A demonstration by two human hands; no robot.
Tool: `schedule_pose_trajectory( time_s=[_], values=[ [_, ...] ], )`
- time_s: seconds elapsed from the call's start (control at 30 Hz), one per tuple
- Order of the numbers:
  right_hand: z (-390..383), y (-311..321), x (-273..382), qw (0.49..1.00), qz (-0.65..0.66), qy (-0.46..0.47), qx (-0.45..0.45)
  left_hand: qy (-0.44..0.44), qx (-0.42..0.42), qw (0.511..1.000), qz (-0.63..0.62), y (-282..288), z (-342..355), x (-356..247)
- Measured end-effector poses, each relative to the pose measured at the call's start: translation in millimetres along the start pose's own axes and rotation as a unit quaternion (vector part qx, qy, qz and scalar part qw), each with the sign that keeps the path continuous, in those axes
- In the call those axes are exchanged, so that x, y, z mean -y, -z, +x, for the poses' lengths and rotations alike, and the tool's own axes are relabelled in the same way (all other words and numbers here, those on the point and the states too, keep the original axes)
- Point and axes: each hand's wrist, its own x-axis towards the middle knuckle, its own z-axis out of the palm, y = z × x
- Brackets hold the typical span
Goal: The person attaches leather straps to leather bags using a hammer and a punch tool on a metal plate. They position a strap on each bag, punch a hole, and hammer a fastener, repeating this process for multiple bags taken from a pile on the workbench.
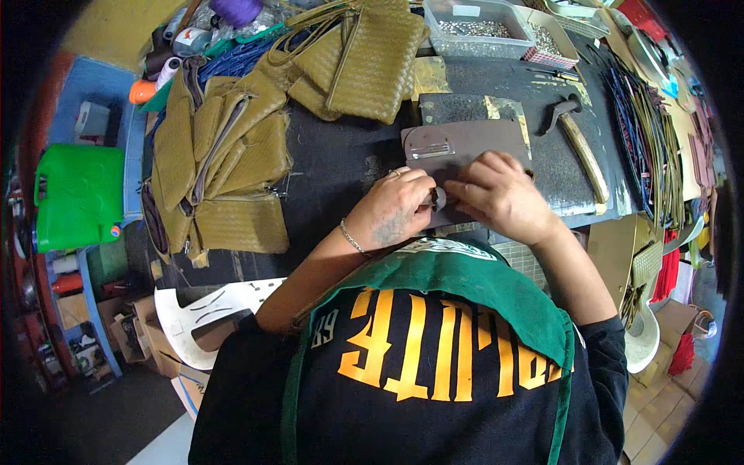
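Note:
My left hand (395, 203), with a chain bracelet at the wrist, is closed in a pinch near the table's front edge. At its fingertips sits a small round grey piece (440, 199) with a dark part; its kind is too small to make out. My right hand (500, 198) is curled just right of it, fingertips pressed together by the same piece; what they hold is hidden. Both hands rest over a flat brown leather panel (496, 139) with rounded corners. On the panel's upper left lies a small clear packet (431, 149) with thin metal pieces.
Olive woven pouches (232, 155) are piled at left. A hammer (581, 147) with a wooden handle lies at right, beside bundled cords (643, 132). Beyond the panel stand a clear plastic tub (477, 39) and a checkered box (552, 43) of small metal parts. Thread spools (168, 72) stand far left.

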Motion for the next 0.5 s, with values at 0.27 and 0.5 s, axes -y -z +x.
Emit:
schedule_pose_trajectory(
  time_s=[0.27, 0.5],
  values=[
    [-7, -17, -2, 0.994, 0.109, 0.016, 0.002, -0.036, 0.006, 0.999, 0.008, 3, 4, -3],
    [-6, -18, -5, 0.995, 0.096, 0.038, 0.01, -0.041, 0.014, 0.998, -0.054, 4, 2, -1]
  ],
)
